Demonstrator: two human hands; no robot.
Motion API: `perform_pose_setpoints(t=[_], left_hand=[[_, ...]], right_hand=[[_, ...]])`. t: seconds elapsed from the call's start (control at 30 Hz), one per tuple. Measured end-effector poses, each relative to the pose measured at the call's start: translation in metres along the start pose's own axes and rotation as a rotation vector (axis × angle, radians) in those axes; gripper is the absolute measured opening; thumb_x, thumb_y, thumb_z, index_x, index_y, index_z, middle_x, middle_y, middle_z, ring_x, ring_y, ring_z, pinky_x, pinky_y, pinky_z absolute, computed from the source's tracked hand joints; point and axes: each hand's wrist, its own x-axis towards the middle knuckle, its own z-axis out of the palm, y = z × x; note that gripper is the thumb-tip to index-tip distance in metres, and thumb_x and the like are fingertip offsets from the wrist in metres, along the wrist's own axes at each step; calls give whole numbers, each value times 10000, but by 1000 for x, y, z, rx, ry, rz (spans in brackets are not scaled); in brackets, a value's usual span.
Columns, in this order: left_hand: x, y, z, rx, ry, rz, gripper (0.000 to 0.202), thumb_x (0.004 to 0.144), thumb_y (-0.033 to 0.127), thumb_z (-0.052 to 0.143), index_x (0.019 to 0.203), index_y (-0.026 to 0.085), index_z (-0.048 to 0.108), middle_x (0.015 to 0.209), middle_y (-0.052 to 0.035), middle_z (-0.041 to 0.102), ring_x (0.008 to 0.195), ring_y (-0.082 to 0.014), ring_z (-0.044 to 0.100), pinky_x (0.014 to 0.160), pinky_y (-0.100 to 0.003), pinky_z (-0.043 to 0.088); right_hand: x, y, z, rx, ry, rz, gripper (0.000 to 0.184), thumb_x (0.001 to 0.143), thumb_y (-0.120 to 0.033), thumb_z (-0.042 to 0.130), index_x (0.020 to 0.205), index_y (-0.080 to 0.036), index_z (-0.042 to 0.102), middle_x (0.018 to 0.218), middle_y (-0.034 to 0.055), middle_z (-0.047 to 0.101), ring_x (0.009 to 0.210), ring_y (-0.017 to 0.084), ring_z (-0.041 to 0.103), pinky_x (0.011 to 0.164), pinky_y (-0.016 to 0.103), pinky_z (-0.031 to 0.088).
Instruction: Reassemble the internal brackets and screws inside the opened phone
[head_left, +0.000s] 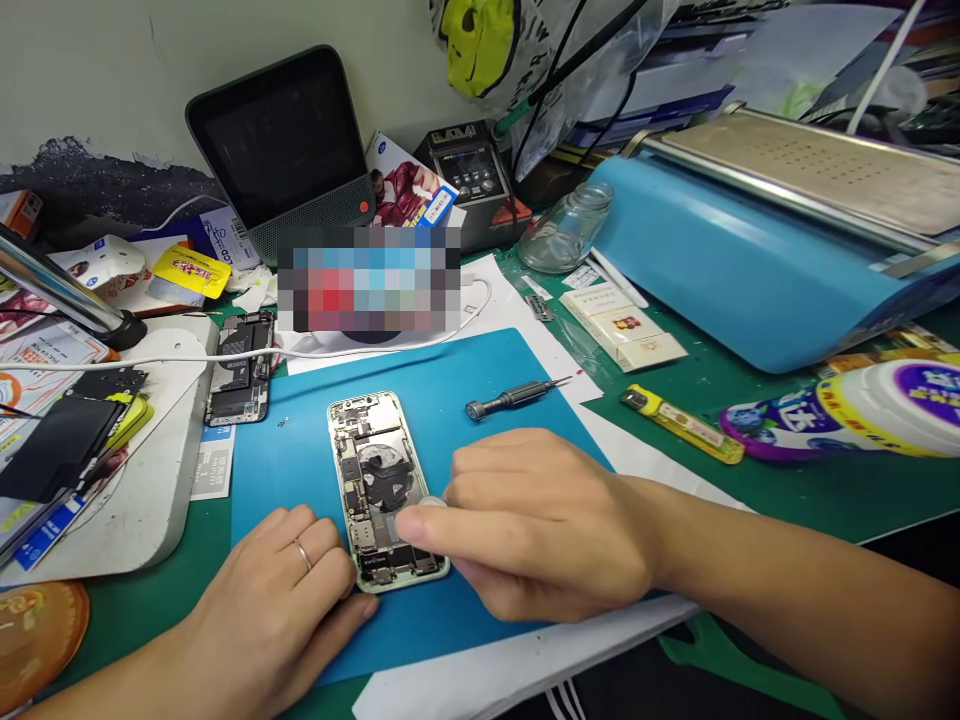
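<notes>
An opened phone (382, 470) lies on a blue mat (300, 640), its circuit board and inner parts bare. My left hand (281, 590) is closed at its lower left corner, curled fingers against the side and thumb by the bottom edge. Over the phone's lower right side, my right hand (540, 530) is closed, thumb pressed to the bent fingers. A small pale rounded end shows at that pinch; the rest of it is hidden, and I cannot tell what it is. A dark screwdriver (517, 397) lies on the mat above my right hand.
At left, a phone screen part (241, 368) lies beside a white device (169, 480). Tiny screws (282, 422) sit on the mat. At right are a yellow cutter (681, 424), a purple-and-white tub (847, 410), a cigarette pack (624, 325), a glass jar (566, 228) and a blue machine (697, 260).
</notes>
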Motion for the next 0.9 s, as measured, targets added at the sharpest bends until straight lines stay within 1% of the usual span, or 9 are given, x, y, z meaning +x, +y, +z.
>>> perform_pose_setpoints(t=[0.1,0.3,0.4,0.6,0.7,0.8,0.9], left_hand=[[0,0,-1,10,-8,-5,213,1053,182,505,844,197,466,758,3,497,697,-168,409,626,-315,298],[1,1,-1,7,-9,-12,209,1052,177,494,846,202,468,767,1,510,696,-172,420,625,-317,305],[0,1,-1,2,-15,-12,201,1051,176,494,852,200,474,769,-3,513,699,-173,419,627,-318,303],[-2,0,0,-6,-38,-9,173,1044,159,509,875,194,496,796,-12,532,720,-181,422,649,-332,294],[-1,0,0,-16,-40,-12,179,1042,150,512,870,191,486,801,-15,523,725,-181,409,649,-331,287],[-1,0,0,-25,-42,-14,193,1043,144,506,857,188,473,806,-18,519,727,-180,394,645,-332,284],[-2,1,-1,-22,-48,-21,203,1044,144,505,850,189,463,799,-15,508,728,-179,386,642,-334,279]], right_hand=[[0,0,0,7,-5,-4,299,954,-104,444,1227,-102,565,635,-49,542,580,150,449,551,298,360],[0,1,0,-5,6,-1,321,920,-100,485,1233,-106,556,638,-54,541,575,141,480,549,281,379],[1,1,-1,-12,-10,-1,317,926,-107,475,1233,-109,551,633,-56,543,562,144,476,532,289,372],[0,0,-2,-13,-19,8,306,947,-106,466,1242,-115,549,640,-51,554,587,139,480,564,284,387],[0,0,-1,-5,-8,11,296,945,-90,483,1233,-100,554,640,-43,555,589,149,464,557,294,380],[0,0,0,-13,1,14,286,952,-83,479,1226,-109,554,633,-48,550,584,146,443,549,293,371],[-1,2,-2,-20,-13,20,290,960,-91,476,1240,-114,549,637,-47,561,591,144,470,555,291,391]])
